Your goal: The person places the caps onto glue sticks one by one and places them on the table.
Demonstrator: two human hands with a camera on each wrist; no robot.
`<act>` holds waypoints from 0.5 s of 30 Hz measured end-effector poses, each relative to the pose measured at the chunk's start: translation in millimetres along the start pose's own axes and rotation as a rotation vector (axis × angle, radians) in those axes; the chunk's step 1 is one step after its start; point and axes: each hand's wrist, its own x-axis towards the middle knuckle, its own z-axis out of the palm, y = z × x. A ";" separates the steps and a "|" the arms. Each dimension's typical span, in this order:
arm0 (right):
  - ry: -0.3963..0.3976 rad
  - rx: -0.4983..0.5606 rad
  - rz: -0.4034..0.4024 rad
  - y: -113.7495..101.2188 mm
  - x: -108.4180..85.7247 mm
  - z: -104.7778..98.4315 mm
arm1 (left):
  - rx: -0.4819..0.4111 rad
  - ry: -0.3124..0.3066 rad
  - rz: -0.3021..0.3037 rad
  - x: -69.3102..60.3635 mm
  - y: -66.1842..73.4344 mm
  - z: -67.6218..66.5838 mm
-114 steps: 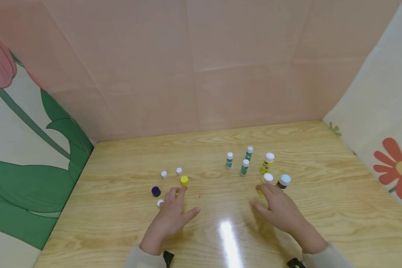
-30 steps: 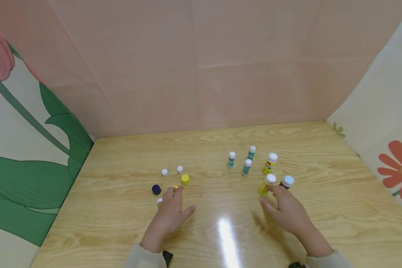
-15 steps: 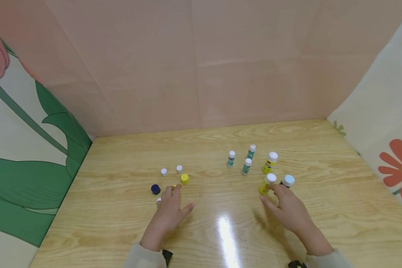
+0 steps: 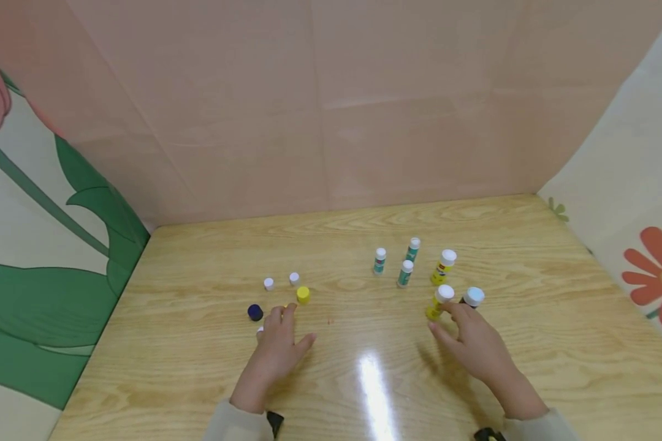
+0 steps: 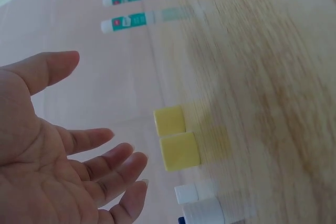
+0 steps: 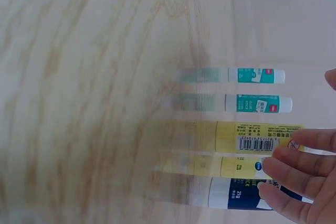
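Observation:
My left hand hovers with fingers spread and loosely bent over a group of small caps; in the left wrist view its palm faces yellow caps without touching them. Around it lie a yellow cap, a navy cap and white caps, one partly hidden behind the hand. On the right, my right hand is relaxed beside an upright yellow glue stick with a white top. A dark glue stick stands partly behind its fingers. Whether the fingertips touch either stick is unclear.
Slim teal glue sticks stand upright farther back, beside another yellow glue stick. The wooden table meets a pink sheet at the back. Patterned cloths flank it left and right.
Compared with the oldest frame, my right hand is slightly farther right, exposing more of the near yellow glue stick. My left hand has drifted slightly left. The caps and sticks keep their arrangement.

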 end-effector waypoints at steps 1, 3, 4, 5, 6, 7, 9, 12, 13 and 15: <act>0.000 -0.001 0.001 0.1 0.0 0.1 | 0.001 0.000 -0.002 0.3 -0.1 0.2; 0.001 -0.004 0.002 0.3 0.0 0.4 | 0.001 -0.001 -0.006 0.8 -0.5 0.8; 0.003 -0.005 0.004 0.5 0.0 0.5 | 0.001 -0.002 -0.006 0.9 -0.8 1.1; 0.004 -0.006 0.005 0.7 0.0 0.6 | 0.001 -0.002 -0.007 1.0 -1.1 1.4; 0.005 -0.006 0.005 0.8 0.0 0.6 | 0.000 -0.003 -0.007 1.1 -1.2 1.5; 0.006 -0.007 0.007 0.9 -0.1 0.7 | -0.001 -0.004 -0.008 1.3 -1.4 1.6; 0.008 -0.008 0.012 1.2 -0.4 0.8 | -0.002 -0.004 -0.007 1.3 -1.6 1.9; 0.004 -0.009 0.022 1.7 -0.8 1.1 | 0.002 -0.002 -0.003 1.3 -1.8 2.2; 0.001 -0.009 0.026 1.9 -1.0 1.2 | 0.003 -0.001 -0.003 1.3 -2.0 2.3; -0.006 -0.009 0.033 2.6 -1.6 1.7 | 0.003 0.001 -0.001 1.1 -2.2 2.8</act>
